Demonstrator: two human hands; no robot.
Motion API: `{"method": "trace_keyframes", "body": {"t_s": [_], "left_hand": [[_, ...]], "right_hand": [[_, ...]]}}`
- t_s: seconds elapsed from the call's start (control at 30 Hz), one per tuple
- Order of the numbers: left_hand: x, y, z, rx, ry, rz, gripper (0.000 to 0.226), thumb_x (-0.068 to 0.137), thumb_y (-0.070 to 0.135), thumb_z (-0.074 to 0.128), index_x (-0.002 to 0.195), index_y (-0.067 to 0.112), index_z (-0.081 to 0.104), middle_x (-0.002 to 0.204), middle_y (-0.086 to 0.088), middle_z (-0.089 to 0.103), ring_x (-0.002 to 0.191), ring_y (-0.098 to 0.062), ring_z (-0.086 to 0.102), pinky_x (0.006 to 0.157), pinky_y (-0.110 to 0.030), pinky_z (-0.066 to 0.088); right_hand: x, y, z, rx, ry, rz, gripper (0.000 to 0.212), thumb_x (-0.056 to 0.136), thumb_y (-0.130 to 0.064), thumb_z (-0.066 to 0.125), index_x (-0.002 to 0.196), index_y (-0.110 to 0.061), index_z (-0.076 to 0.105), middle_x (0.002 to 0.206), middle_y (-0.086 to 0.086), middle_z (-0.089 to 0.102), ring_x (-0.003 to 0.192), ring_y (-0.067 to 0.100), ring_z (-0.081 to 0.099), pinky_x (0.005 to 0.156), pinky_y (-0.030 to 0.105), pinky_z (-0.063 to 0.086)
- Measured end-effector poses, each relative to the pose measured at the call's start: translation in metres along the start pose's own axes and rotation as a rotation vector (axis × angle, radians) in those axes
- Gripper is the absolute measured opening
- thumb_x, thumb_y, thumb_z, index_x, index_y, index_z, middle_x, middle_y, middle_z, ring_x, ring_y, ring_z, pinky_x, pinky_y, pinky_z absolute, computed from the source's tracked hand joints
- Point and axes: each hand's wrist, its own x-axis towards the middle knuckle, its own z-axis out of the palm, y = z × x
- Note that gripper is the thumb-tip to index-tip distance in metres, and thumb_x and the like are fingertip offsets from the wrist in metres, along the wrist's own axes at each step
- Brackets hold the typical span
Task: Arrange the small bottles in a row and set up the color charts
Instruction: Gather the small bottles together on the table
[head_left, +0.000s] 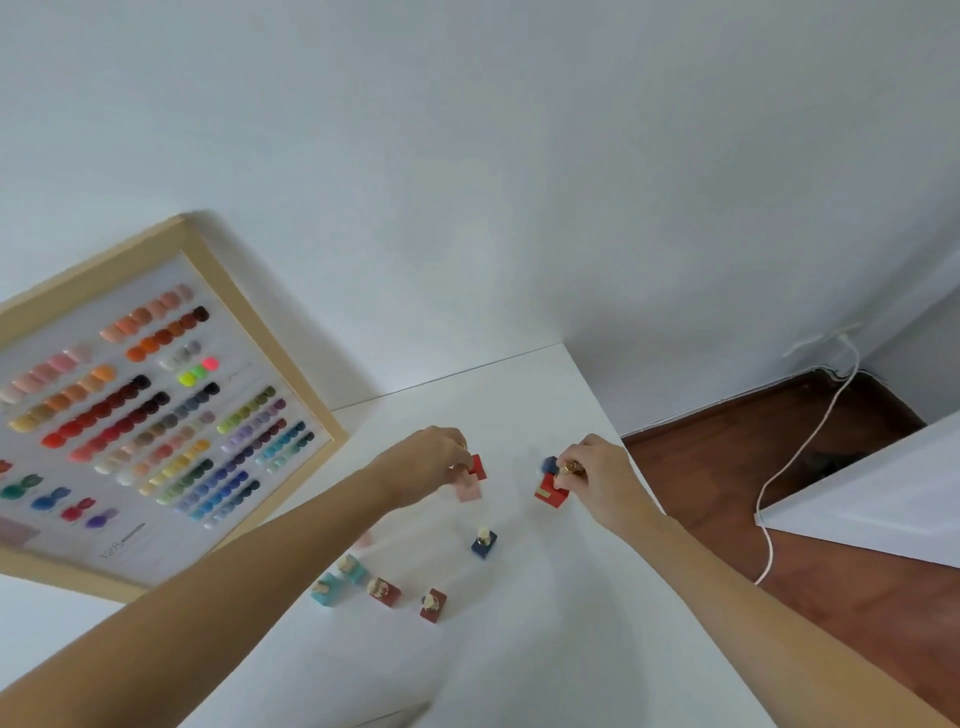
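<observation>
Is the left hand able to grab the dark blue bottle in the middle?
Probably yes. The blue bottle stands alone on the table with bare space around it. But the left hand already holds a red bottle.

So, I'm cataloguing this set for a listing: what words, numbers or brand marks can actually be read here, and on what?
"128": printed near the lower edge of the framed color chart, seen tilted.
The small line of print beside that number: too blurred to read.
Gold labels on the small bottles, such as the red bottle: too small to read.
</observation>
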Motion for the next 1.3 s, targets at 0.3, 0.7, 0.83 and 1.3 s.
{"method": "trace_keyframes", "body": {"t_s": [0.3, 0.7, 0.83, 1.3], "left_hand": [[0.077, 0.069, 0.017, 0.001, -0.077, 0.09, 0.02, 0.094, 0.016, 0.054, 0.106, 0.011, 0.07, 0.116, -0.006, 0.06, 0.099, -0.026, 0.061, 0.085, -0.036, 0.049], [0.116, 0.104, 0.03, 0.032, -0.143, 0.131, 0.025, 0.096, 0.016, 0.05, 0.111, 0.008, 0.068, 0.121, -0.011, 0.06, 0.108, -0.026, 0.058, 0.09, -0.032, 0.047], [0.118, 0.108, 0.03, 0.035, -0.153, 0.115, 0.025, 0.096, 0.015, 0.05, 0.11, 0.008, 0.069, 0.119, -0.012, 0.06, 0.107, -0.026, 0.058, 0.091, -0.037, 0.049], [0.096, 0.101, 0.026, -0.044, -0.069, 0.068, 0.038, 0.09, 0.028, 0.063, 0.128, 0.027, 0.059, 0.146, 0.004, 0.04, 0.11, -0.025, 0.059, 0.093, -0.035, 0.047]], "right_hand": [[-0.015, 0.064, -0.03, -0.019, 0.02, 0.038, 0.005, 0.078, -0.002, 0.067, 0.078, -0.007, 0.065, 0.089, 0.005, 0.059, 0.078, 0.017, 0.058, 0.074, 0.026, 0.052], [-0.01, 0.089, -0.019, 0.032, 0.046, -0.033, 0.009, 0.08, -0.006, 0.066, 0.087, -0.011, 0.065, 0.092, 0.003, 0.06, 0.077, 0.015, 0.058, 0.072, 0.027, 0.052], [-0.009, 0.092, -0.016, 0.098, 0.084, -0.061, 0.016, 0.077, -0.002, 0.066, 0.088, -0.014, 0.065, 0.09, -0.003, 0.057, 0.075, 0.012, 0.056, 0.071, 0.023, 0.049], [-0.02, 0.091, -0.007, 0.193, 0.099, 0.01, 0.06, 0.075, -0.017, 0.074, 0.129, -0.021, 0.047, 0.12, 0.0, 0.059, 0.092, 0.004, 0.054, 0.076, 0.004, 0.041]]}}
